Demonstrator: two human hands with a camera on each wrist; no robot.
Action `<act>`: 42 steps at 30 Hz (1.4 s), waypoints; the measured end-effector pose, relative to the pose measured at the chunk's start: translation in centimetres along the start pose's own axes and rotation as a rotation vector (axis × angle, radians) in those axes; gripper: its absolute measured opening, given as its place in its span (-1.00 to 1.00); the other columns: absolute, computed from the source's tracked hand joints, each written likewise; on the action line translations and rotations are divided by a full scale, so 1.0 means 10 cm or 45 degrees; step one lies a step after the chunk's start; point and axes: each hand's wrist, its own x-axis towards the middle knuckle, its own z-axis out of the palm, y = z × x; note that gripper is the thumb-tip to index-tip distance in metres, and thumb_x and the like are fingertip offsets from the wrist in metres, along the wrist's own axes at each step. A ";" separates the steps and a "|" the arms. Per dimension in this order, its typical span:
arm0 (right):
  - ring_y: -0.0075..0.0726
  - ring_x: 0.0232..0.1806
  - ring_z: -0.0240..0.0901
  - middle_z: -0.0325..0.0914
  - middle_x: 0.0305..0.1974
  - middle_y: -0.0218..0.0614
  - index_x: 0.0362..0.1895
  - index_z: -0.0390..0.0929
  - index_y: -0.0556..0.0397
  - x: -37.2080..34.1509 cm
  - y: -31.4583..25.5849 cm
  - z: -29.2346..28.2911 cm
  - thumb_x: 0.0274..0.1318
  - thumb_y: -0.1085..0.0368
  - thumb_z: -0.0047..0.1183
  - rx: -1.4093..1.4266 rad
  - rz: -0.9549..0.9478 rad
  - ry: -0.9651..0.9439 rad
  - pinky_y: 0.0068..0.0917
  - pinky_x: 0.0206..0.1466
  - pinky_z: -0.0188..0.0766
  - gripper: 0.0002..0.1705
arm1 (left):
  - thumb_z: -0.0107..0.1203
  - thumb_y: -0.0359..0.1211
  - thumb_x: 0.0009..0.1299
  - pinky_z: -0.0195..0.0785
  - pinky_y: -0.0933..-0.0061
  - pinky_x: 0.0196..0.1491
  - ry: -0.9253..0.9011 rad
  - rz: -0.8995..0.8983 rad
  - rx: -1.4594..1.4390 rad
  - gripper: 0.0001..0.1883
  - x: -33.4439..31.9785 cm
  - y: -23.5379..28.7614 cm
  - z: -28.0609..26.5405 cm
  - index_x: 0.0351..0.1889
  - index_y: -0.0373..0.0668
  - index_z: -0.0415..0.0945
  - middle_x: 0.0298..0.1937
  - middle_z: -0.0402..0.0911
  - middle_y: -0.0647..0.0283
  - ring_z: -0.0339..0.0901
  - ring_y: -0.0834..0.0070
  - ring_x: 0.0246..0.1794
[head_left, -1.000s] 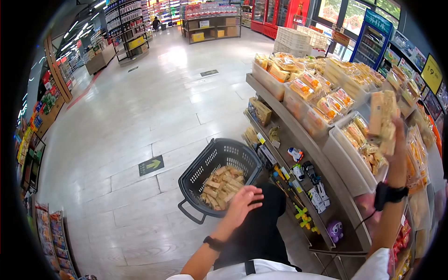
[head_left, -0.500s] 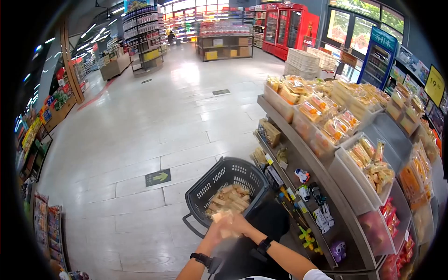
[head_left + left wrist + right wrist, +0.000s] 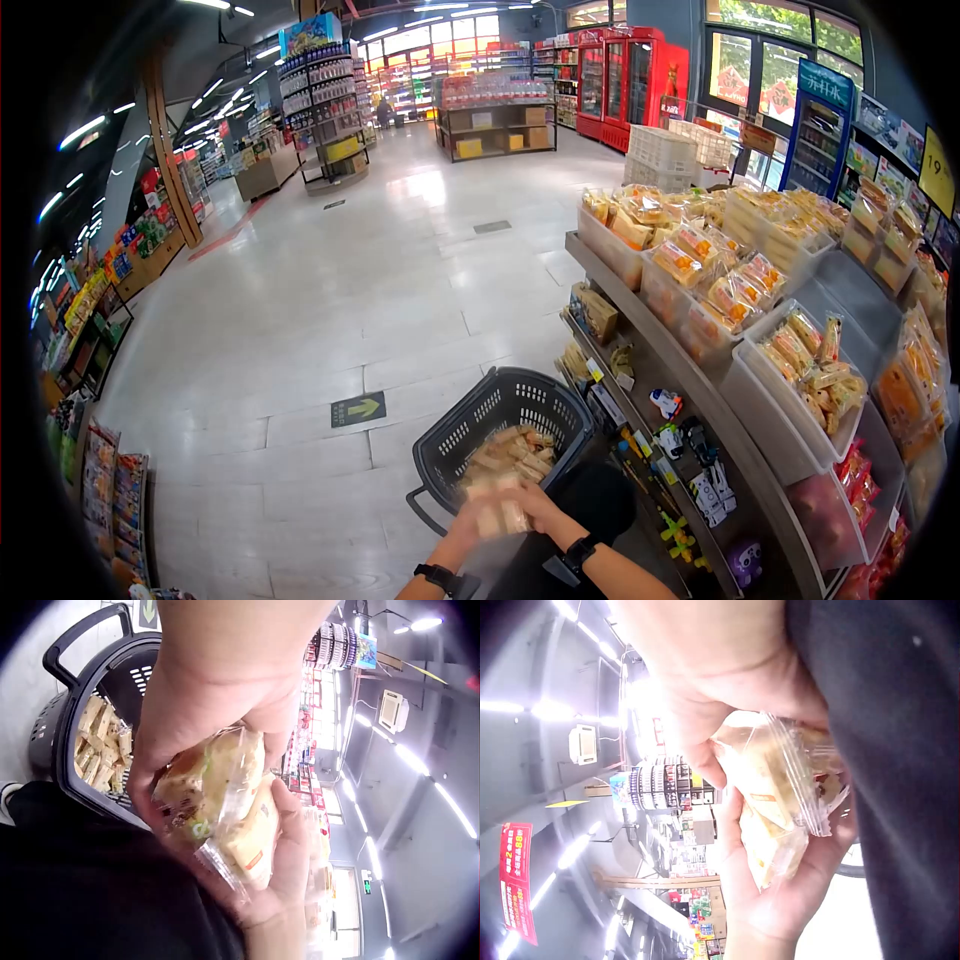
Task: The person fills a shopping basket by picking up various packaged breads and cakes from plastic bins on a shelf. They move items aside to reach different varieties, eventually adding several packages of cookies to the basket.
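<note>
Both hands hold clear-wrapped bread packs (image 3: 497, 512) between them, just over the near rim of a dark grey shopping basket (image 3: 432, 452). My left hand (image 3: 460, 532) grips from the left, and my right hand (image 3: 543, 512) from the right. In the left wrist view, one bread pack (image 3: 202, 784) with dark specks lies against a paler pack (image 3: 253, 832), with fingers curled around both. The right wrist view has the crinkled wrapper (image 3: 799, 776) between the two palms. Several similar packs (image 3: 515, 452) lie in the basket.
Right of the basket, a sloped display holds bread in clear bins (image 3: 770, 410); toys sit on the shelf (image 3: 690, 450) below. A dark-clothed leg (image 3: 600, 505) is beside the basket. Pale tiled floor (image 3: 300, 330) stretches ahead to shelves and red coolers (image 3: 625, 85).
My right hand has come from the bread bin down to the basket with packs and met my left hand, which now grips them too. The head view has tilted up slightly.
</note>
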 end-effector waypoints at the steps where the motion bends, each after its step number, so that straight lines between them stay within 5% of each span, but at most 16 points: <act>1: -0.30 -0.11 0.56 0.56 -0.08 -0.24 0.12 0.42 0.15 -0.02 -0.05 0.00 0.06 0.32 0.17 0.093 0.060 0.039 -0.35 -0.11 0.53 -0.50 | 0.03 -0.25 0.43 0.43 0.02 0.12 0.003 -0.025 -0.077 -0.58 0.05 -0.04 -0.06 0.20 -0.17 0.30 0.05 0.53 0.12 0.54 0.16 0.04; 3: -0.24 -0.18 0.58 0.57 -0.15 -0.24 0.06 0.44 0.12 0.06 -0.01 -0.08 0.06 0.30 0.13 0.198 -0.007 0.037 -0.26 -0.14 0.56 -0.56 | 0.00 -0.26 0.41 0.37 -0.04 0.16 0.019 0.117 0.078 -0.57 -0.05 -0.03 0.09 0.21 -0.17 0.29 0.07 0.52 0.08 0.51 0.10 0.07; 5: -0.19 -0.27 0.59 0.56 -0.25 -0.25 -0.05 0.45 0.08 -0.02 -0.11 -0.09 0.08 0.29 0.08 0.556 -0.057 0.112 -0.18 -0.20 0.58 -0.67 | 0.01 -0.25 0.39 0.34 -0.09 0.18 -0.006 -0.023 -0.178 -0.54 -0.18 0.09 0.30 0.22 -0.17 0.28 0.10 0.50 0.06 0.49 0.07 0.09; 10: -0.14 -0.34 0.58 0.53 -0.34 -0.25 -0.13 0.44 0.05 0.05 -0.02 -0.22 0.07 0.28 0.01 0.577 -0.111 0.202 -0.06 -0.26 0.59 -0.74 | -0.02 -0.26 0.35 0.38 -0.22 0.07 0.047 -0.138 -0.174 -0.55 0.06 0.08 -0.22 0.16 -0.22 0.22 -0.02 0.46 -0.04 0.50 0.00 -0.01; 11: -0.14 -0.34 0.58 0.53 -0.34 -0.25 -0.13 0.44 0.05 0.12 0.03 -0.26 0.07 0.28 0.01 0.588 -0.107 0.209 -0.06 -0.26 0.59 -0.74 | -0.04 -0.27 0.34 0.43 -0.21 0.00 0.198 -0.063 -0.173 -0.62 0.06 0.15 -0.11 0.08 -0.20 0.25 -0.07 0.47 -0.02 0.52 0.02 -0.07; 15: -0.14 -0.31 0.59 0.54 -0.31 -0.21 -0.07 0.41 0.10 -0.15 -0.20 -0.09 0.09 0.26 -0.03 0.702 -0.219 0.158 -0.03 -0.15 0.58 -0.68 | -0.01 -0.20 0.36 0.46 -0.15 -0.02 0.136 0.117 -0.057 -0.69 0.02 0.59 0.27 -0.02 -0.12 0.34 -0.13 0.52 0.11 0.54 0.15 -0.13; 19: -0.15 -0.27 0.58 0.52 -0.28 -0.22 -0.04 0.39 0.05 -0.36 -0.38 -0.01 0.08 0.29 -0.03 0.914 -0.272 0.173 -0.02 -0.17 0.56 -0.68 | -0.01 -0.19 0.42 0.40 -0.24 0.08 0.311 0.405 -0.079 -0.76 -0.07 0.85 0.64 -0.06 -0.08 0.36 -0.16 0.51 0.19 0.54 0.25 -0.13; 23: -0.18 -0.15 0.53 0.50 -0.19 -0.23 -0.05 0.38 0.04 -0.36 -0.41 -0.03 0.11 0.27 -0.05 0.934 -0.252 0.293 -0.09 -0.10 0.50 -0.70 | -0.02 -0.23 0.45 0.38 -0.07 0.19 0.085 0.459 -0.019 -0.66 -0.36 0.95 1.07 0.14 -0.09 0.35 0.08 0.51 0.11 0.53 0.30 -0.13; 24: -0.16 -0.12 0.52 0.51 -0.17 -0.22 -0.04 0.38 0.04 -0.34 -0.40 -0.04 0.12 0.27 -0.07 0.980 -0.252 0.290 -0.11 -0.05 0.49 -0.70 | 0.00 -0.24 0.45 0.46 0.10 0.09 0.126 0.365 -0.020 -0.61 -0.36 0.94 0.98 0.21 -0.07 0.34 0.13 0.52 0.10 0.54 0.34 -0.18; 27: -0.10 0.03 0.46 0.51 -0.05 -0.21 -0.01 0.38 0.03 -0.26 -0.33 -0.07 0.18 0.22 -0.12 1.090 -0.202 0.285 -0.13 0.15 0.38 -0.69 | 0.08 -0.28 0.41 0.45 0.33 -0.40 0.287 0.311 0.199 -0.73 -0.32 0.81 0.73 0.05 -0.04 0.43 -0.25 0.59 0.29 0.50 0.42 -0.48; 30: -0.09 0.23 0.32 0.42 0.17 -0.23 0.18 0.35 0.04 -0.25 -0.35 -0.09 0.24 0.12 -0.11 1.337 -0.343 0.098 -0.12 0.35 0.15 -0.53 | 0.13 -0.30 0.37 0.36 0.35 -0.49 0.467 0.224 0.110 -0.85 -0.25 0.67 0.48 -0.15 -0.04 0.46 -0.42 0.51 0.35 0.42 0.45 -0.58; 33: -0.10 0.24 0.31 0.39 0.20 -0.21 0.22 0.33 0.04 -0.29 -0.34 -0.14 0.27 0.10 -0.13 1.341 -0.471 -0.152 -0.12 0.35 0.17 -0.51 | 0.13 -0.30 0.36 0.33 0.37 -0.50 0.479 0.168 0.084 -0.89 -0.25 0.55 0.34 -0.29 -0.04 0.42 -0.50 0.46 0.37 0.38 0.46 -0.60; 42: -0.07 0.23 0.31 0.40 0.18 -0.18 0.17 0.34 0.06 -0.28 -0.35 -0.14 0.38 -0.02 -0.19 1.339 -0.617 -0.150 -0.08 0.33 0.20 -0.51 | 0.09 -0.40 0.30 0.41 0.32 -0.24 0.384 0.144 -0.186 -0.88 -0.19 0.53 0.37 -0.26 -0.08 0.37 -0.41 0.46 0.30 0.45 0.39 -0.37</act>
